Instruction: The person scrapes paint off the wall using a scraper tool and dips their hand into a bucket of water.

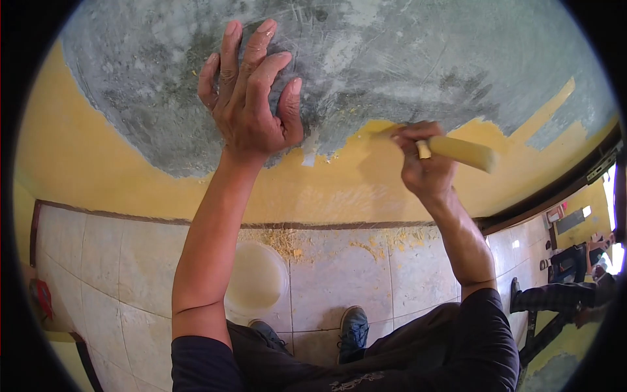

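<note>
My left hand (255, 98) rests on the bare grey part of the wall (366, 59), fingers spread and dusty, holding nothing. In my right hand (428, 160), the fingers are wrapped round a tool with a thick pale yellow handle (464, 152) that points to the right. The tool's working end, blurred, is at the yellow paint (326, 189), close to its ragged upper edge. Above that edge the wall shows grey and scratched.
Yellow flakes (281, 242) lie along the wall's foot on the tiled floor (339, 281). A round whitish container (256, 277) stands below my left forearm. My shoes (353, 326) are below. Other people (575, 261) are at the far right. Something red (42, 297) lies far left.
</note>
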Tool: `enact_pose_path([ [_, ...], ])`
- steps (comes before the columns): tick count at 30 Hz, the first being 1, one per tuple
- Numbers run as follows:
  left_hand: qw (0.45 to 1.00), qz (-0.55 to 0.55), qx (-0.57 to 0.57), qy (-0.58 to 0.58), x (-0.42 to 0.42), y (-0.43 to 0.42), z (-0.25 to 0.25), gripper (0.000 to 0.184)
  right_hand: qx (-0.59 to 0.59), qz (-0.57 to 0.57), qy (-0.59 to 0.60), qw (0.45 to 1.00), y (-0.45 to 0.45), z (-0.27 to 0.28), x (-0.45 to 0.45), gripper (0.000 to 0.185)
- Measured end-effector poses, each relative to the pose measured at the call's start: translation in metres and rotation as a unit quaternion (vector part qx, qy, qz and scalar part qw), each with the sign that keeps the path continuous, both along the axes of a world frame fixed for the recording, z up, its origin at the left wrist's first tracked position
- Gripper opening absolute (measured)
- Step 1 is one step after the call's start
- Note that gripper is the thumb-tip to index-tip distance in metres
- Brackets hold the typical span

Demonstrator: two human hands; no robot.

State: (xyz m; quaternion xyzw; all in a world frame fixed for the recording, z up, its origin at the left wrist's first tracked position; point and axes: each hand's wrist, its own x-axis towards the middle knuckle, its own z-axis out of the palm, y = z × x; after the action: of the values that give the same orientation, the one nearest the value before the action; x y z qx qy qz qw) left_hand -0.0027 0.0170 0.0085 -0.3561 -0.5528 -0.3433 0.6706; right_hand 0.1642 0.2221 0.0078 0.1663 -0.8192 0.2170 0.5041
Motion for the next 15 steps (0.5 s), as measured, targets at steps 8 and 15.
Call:
enact_pose_path([
  [8, 1.000, 0.006, 0.011, -0.002, -0.001, 0.002, 0.002, 0.025, 0.078, -0.009, 0.026, 0.997, 0.003, 0.022, 0.002, 0.014],
  [15, 1.000, 0.010, 0.011, -0.010, 0.000, 0.001, 0.005, 0.026, 0.073, 0.012, 0.023, 0.997, 0.009, 0.017, 0.000, 0.013],
])
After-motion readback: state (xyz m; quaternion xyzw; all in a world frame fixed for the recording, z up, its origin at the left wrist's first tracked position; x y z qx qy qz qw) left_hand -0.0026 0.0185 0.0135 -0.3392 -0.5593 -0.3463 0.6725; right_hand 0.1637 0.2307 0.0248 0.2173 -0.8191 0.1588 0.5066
